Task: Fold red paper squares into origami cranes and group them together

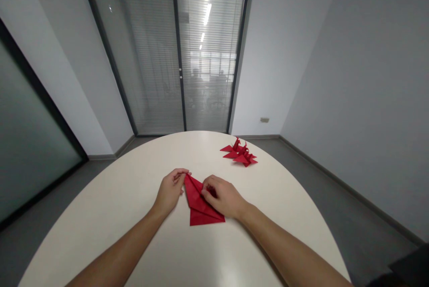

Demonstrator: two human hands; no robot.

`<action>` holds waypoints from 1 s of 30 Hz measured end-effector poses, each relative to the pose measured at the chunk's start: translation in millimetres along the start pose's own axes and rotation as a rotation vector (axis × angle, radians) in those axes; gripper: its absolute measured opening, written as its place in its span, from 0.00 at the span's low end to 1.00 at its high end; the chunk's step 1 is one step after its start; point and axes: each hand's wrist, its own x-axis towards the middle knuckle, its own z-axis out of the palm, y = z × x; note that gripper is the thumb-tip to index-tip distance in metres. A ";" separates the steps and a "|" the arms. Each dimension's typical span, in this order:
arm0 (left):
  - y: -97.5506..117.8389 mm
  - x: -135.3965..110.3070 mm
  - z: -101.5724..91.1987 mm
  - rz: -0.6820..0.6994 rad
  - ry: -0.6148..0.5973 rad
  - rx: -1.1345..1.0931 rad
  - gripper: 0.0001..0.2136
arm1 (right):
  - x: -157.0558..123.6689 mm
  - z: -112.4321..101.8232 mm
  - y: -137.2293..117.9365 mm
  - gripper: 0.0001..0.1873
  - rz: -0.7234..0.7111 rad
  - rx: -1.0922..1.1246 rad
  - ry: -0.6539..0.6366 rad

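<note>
A partly folded sheet of red origami paper lies on the white table, with creases across it and one pointed corner at its upper left. My left hand pinches that corner between thumb and fingers. Over the paper's right side rests my right hand, its fingers curled and the thumb and fingertips against the folded layer. The right hand hides part of the paper's right edge.
Several finished red paper cranes stand in a cluster near the table's far right edge. The round white table curves away on both sides. Beyond it are a glass door with blinds and pale walls.
</note>
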 end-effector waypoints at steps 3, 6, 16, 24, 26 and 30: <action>-3.3 1.2 -2.0 0.013 0.029 0.050 0.15 | 1.0 -0.1 5.8 0.13 -0.023 0.065 -0.018; -2.2 0.2 -4.1 0.186 0.115 0.194 0.11 | 1.6 3.0 13.1 0.13 -0.001 0.105 -0.018; 22.8 -34.7 5.3 0.452 -0.233 0.702 0.06 | 2.4 8.2 22.3 0.14 0.063 0.088 0.036; 25.7 -36.6 5.0 0.574 -0.428 0.852 0.06 | -0.2 5.1 22.7 0.13 0.034 0.030 0.035; 23.4 -34.4 4.5 0.586 -0.413 0.887 0.07 | -1.7 5.5 23.2 0.15 0.024 0.030 0.033; 17.3 -30.7 3.4 0.593 -0.407 0.919 0.09 | -3.7 6.4 24.7 0.18 -0.021 0.010 0.019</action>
